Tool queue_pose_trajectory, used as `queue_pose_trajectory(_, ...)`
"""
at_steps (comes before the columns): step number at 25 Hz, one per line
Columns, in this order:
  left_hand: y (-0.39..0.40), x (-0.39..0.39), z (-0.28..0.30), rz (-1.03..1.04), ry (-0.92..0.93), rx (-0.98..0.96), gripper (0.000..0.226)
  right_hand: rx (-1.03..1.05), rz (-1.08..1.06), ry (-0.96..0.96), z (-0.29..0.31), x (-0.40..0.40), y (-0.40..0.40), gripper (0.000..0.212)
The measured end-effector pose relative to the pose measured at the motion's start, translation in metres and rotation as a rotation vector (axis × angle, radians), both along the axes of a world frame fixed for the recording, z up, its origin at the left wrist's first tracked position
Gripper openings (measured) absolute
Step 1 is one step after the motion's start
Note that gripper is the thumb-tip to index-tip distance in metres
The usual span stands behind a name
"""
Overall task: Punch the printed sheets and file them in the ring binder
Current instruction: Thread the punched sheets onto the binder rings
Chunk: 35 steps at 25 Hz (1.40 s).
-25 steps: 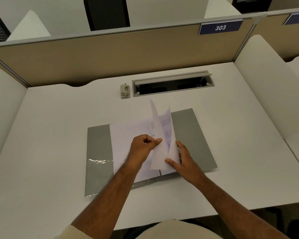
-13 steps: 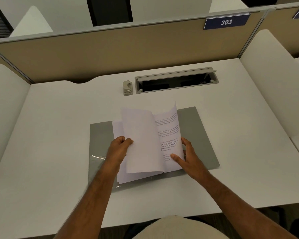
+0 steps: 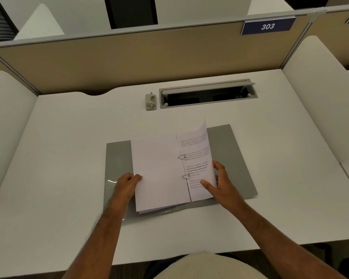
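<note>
Hands, two (image 3: 129, 181) (image 3: 220, 183), hold sheets (image 3: 159, 172) on two rings (image 3: 182, 157).

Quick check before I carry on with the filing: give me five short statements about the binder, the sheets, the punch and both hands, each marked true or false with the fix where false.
1. The grey ring binder lies open flat on the white desk. True.
2. The white printed sheets sit on two metal rings. True.
3. The small grey hole punch stands on the binder's right cover. False: it stands on the desk beyond the binder, beside the open cable tray.
4. The left hand lies flat on the bare desk. False: it grips the left edge of the turned sheet.
5. The right hand rests on the printed page to the right of the rings. True.
</note>
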<state>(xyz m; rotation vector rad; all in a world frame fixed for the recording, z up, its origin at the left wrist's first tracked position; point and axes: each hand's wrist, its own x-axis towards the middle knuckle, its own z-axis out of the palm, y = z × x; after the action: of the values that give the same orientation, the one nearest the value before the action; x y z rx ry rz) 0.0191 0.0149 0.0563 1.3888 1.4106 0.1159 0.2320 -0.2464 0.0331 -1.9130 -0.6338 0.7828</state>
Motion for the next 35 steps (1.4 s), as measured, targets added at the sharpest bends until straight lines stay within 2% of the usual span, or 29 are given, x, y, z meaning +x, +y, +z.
queue_pose_trajectory(2, -0.003, 0.001, -0.001, 0.034, 0.046, 0.089, 0.028, 0.004, -0.001, -0.007, 0.0, 0.0, 0.0, 0.078)
queue_pose_trajectory(5, -0.013, 0.014, 0.006, 0.047, -0.019, 0.214, 0.026, 0.025, -0.003, -0.002, 0.004, -0.004, 0.002, 0.076)
queue_pose_trajectory(8, -0.035, 0.045, 0.024, -0.112, -0.122, 0.156, 0.022, 0.023, 0.006, -0.011, 0.011, -0.01, 0.008, 0.076)
queue_pose_trajectory(12, -0.071, 0.088, 0.055, -0.385, -0.19, 0.034, 0.043, -0.018, 0.064, -0.083, 0.024, -0.024, 0.016, 0.084)
queue_pose_trajectory(14, -0.082, 0.105, 0.061, -0.425, -0.21, 0.015, 0.045, -0.058, 0.095, -0.163, 0.029, -0.03, 0.02, 0.09)
queue_pose_trajectory(17, -0.085, 0.118, 0.061, -0.452, -0.169, 0.111, 0.037, -0.059, 0.139, -0.204, 0.037, -0.037, 0.024, 0.093)
queue_pose_trajectory(20, -0.078, 0.114, 0.063, -0.414, -0.146, 0.142, 0.032, -0.046, 0.191, -0.19, 0.045, -0.039, 0.025, 0.099)
queue_pose_trajectory(29, -0.041, 0.059, 0.068, -0.14, -0.18, 0.082, 0.015, -0.057, 0.164, -0.129, 0.036, -0.026, 0.019, 0.08)
queue_pose_trajectory(35, -0.017, 0.027, 0.045, -0.038, -0.122, 0.068, 0.016, -0.088, 0.166, -0.14, 0.026, -0.019, 0.021, 0.083)
